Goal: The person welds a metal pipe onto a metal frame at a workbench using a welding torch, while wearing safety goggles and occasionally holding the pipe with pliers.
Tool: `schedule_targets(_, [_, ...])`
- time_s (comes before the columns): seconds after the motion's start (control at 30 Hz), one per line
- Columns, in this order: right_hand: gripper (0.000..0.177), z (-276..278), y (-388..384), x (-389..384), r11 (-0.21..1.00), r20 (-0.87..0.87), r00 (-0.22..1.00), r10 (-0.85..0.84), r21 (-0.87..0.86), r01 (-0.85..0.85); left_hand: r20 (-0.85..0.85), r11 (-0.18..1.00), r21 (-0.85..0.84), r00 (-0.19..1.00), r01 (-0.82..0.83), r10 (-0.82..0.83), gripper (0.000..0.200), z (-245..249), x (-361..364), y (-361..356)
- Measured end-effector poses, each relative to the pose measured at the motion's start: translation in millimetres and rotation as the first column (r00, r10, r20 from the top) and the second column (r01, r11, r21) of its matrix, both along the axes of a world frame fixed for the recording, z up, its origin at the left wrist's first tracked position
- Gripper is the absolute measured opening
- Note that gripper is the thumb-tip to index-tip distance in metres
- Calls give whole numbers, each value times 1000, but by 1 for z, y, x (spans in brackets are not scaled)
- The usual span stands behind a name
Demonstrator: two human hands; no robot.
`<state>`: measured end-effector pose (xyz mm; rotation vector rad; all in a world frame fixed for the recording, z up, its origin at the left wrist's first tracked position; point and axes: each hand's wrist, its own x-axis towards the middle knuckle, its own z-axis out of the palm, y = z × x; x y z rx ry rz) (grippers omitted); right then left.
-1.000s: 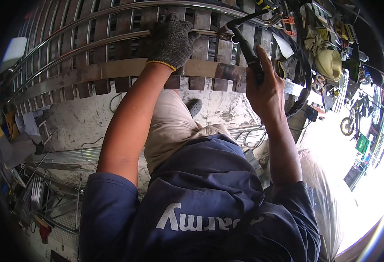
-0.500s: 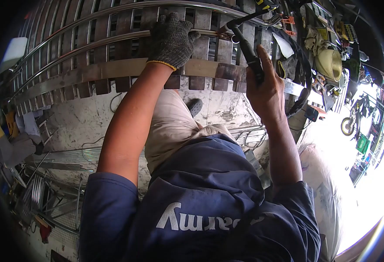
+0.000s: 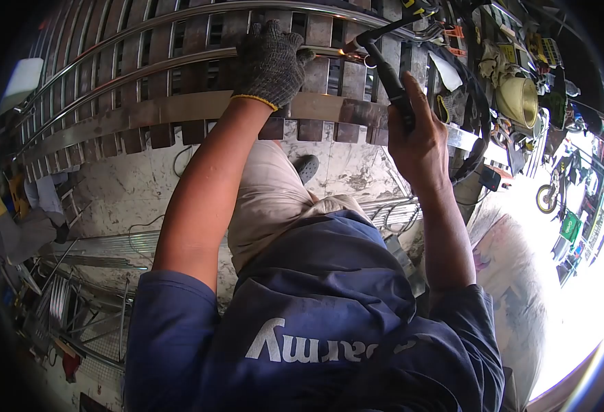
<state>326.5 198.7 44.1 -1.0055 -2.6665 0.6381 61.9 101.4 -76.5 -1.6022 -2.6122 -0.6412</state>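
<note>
A dark knit glove with a yellow cuff covers my left hand (image 3: 271, 65), which is closed over a shiny metal tube (image 3: 157, 69) lying across the slatted metal workbench (image 3: 199, 106). My bare right hand (image 3: 418, 141) is wrapped around the black handle of a welding torch (image 3: 389, 81). The torch's bent neck reaches leftward, and an orange glow with small sparks shows at its tip by the tube, just right of my gloved fingers. Farther back, a second long tube (image 3: 212, 8) runs across the bench. My glove hides part of the nearer tube.
Dark cables (image 3: 480, 103) hang along the bench's right side. Tools, clutter and a pale yellow cylindrical container (image 3: 518, 99) are beyond them. Metal rods (image 3: 103, 248) lie on the floor at left, and a metal frame (image 3: 96, 329) stands lower left. A motorbike (image 3: 549, 196) is outside at right.
An orange glow and sparks have appeared at the torch tip, which was dark before. Both hands have stayed in nearly the same place.
</note>
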Motion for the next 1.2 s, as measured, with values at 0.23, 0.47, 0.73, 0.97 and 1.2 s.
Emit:
schedule_targets(0.23, [63,3,-2,-2,1000,-37,999,17,4,-17,6,998,-42,999,-37,37,31,-3,4,1])
schedule_targets(0.47, [64,1,-2,0,1000,-7,1000,6,-3,-6,-29,1000,17,999,-23,23,30,-7,2,0])
schedule_targets(0.73, [67,2,-3,-1,1000,-11,1000,11,6,-11,-24,999,-41,1000,-21,20,31,-3,1,1])
schedule_targets(0.97, [66,1,-1,0,999,-47,998,44,26,-43,-30,997,-69,999,-43,41,34,-6,3,1])
schedule_targets(1.2, [65,-2,-2,3,1000,16,1000,5,11,-5,40,996,-82,999,-22,26,30,-1,2,3])
